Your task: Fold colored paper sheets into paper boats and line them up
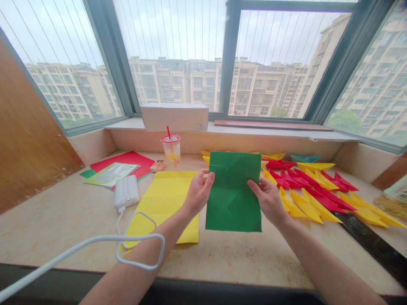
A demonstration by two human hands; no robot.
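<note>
Between my two hands a creased sheet of green paper (234, 195) is held up above the counter. My left hand (199, 190) pinches its left edge between thumb and fingers. On the opposite edge, my right hand (269, 195) grips with the thumb on the front face; its fingers are mostly hidden behind the paper. A large sheet of yellow paper (168, 199) with fold lines lies flat beneath my left forearm. To the right of the green sheet are several folded paper boats, among them a yellow boat (300, 203) and a red boat (286, 178).
A white power bank (126, 192) with a white cable (95, 240) crossing my left forearm sits at the left. Behind it lie red paper sheets (127, 157) and a plastic packet (111, 173). A drink cup (171, 150) stands further back, and a black strip (372, 241) lies at right.
</note>
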